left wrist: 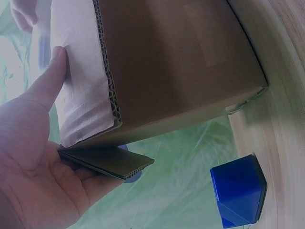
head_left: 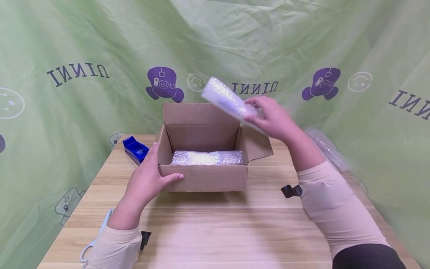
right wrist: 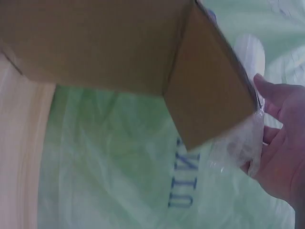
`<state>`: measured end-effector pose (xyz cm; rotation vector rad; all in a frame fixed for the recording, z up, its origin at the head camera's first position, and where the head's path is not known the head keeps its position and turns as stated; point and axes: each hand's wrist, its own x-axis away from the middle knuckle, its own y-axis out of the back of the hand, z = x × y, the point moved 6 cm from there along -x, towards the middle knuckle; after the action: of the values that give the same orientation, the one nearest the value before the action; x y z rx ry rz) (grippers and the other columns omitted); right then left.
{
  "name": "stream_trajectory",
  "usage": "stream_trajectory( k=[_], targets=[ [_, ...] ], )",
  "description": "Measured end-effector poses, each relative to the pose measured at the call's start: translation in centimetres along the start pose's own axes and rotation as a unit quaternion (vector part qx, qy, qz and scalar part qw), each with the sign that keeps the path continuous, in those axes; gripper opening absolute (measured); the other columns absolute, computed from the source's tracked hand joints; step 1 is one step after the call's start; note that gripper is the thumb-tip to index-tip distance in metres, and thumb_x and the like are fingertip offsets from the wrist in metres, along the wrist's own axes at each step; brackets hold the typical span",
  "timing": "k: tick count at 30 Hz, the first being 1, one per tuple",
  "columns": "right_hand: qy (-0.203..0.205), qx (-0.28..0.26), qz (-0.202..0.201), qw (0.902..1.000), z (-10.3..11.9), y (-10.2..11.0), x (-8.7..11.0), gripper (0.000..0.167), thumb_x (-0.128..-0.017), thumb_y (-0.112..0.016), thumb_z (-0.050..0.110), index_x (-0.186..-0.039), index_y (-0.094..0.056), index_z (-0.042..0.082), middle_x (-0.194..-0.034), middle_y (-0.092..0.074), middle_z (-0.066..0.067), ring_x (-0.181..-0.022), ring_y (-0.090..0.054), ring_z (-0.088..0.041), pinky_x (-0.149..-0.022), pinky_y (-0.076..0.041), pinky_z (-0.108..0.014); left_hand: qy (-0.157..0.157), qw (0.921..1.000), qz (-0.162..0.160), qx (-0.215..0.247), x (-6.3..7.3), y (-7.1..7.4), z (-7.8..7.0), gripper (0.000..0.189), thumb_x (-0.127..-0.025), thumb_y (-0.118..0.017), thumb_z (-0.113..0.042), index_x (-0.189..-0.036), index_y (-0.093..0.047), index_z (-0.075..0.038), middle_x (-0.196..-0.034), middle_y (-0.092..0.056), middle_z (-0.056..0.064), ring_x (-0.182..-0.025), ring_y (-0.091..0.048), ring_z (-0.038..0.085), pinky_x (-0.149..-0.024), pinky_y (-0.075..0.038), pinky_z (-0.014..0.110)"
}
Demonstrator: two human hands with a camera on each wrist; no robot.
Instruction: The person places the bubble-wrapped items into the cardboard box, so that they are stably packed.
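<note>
An open cardboard box (head_left: 203, 178) stands on the table with its back and right flaps raised. Inside lies a bubble-wrapped package (head_left: 207, 158), stretching nearly from side to side. My left hand (head_left: 147, 177) grips the box's near left corner; in the left wrist view its thumb (left wrist: 50, 76) presses the front flap and its fingers curl behind the side flap. Above the box's right side, my right hand (head_left: 270, 116) holds a second bubble-wrapped package (head_left: 226, 98) by its near end, tilted with the far end up to the left. The wrapping hides what is inside it.
A blue tape dispenser (head_left: 135, 150) stands left of the box. Light blue scissors (head_left: 88, 249) lie partly under the left forearm. More bubble wrap (head_left: 327, 149) rests at the table's right edge, behind the right forearm. A green printed curtain (head_left: 215, 45) hangs close behind the table.
</note>
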<state>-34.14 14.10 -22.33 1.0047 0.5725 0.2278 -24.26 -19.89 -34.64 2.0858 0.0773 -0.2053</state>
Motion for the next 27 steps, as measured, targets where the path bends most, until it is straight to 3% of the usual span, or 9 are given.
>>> stream_trajectory(
  k=[7, 17, 27],
  targets=[
    [0.072, 0.028, 0.064, 0.995, 3.4, -3.9, -0.6, 0.048, -0.091, -0.069, 0.033, -0.134, -0.057, 0.015, -0.137, -0.056, -0.007, -0.129, -0.047, -0.027, -0.111, -0.037, -0.049, 0.0, 1.0, 0.001, 0.0, 0.0, -0.1, 0.1, 0.132, -0.067, -0.07, -0.077, -0.158, -0.004, -0.008, -0.164, -0.015, 0.017, -0.141, -0.032, 0.047, -0.106, -0.035, 0.065],
    [0.114, 0.06, 0.171, 0.9768, 4.5, -9.7, -0.3, 0.041, -0.092, -0.069, 0.036, -0.128, -0.062, 0.018, -0.129, -0.061, -0.002, -0.122, -0.05, -0.023, -0.107, -0.039, -0.042, 0.0, 1.0, 0.002, 0.002, 0.0, -0.1, 0.1, 0.132, -0.066, -0.07, -0.077, -0.159, -0.004, -0.01, -0.164, -0.015, 0.017, -0.14, -0.034, 0.047, -0.106, -0.036, 0.065],
    [0.1, 0.044, 0.173, 0.9788, 3.5, -11.5, -0.1, 0.041, -0.094, -0.066, 0.038, -0.128, -0.061, 0.017, -0.128, -0.06, -0.002, -0.124, -0.05, -0.022, -0.108, -0.04, -0.041, 0.0, 1.0, 0.002, 0.003, -0.1, 0.0, 0.1, 0.132, -0.066, -0.071, -0.077, -0.159, -0.005, -0.009, -0.164, -0.014, 0.017, -0.141, -0.032, 0.047, -0.107, -0.034, 0.065]
  ],
)
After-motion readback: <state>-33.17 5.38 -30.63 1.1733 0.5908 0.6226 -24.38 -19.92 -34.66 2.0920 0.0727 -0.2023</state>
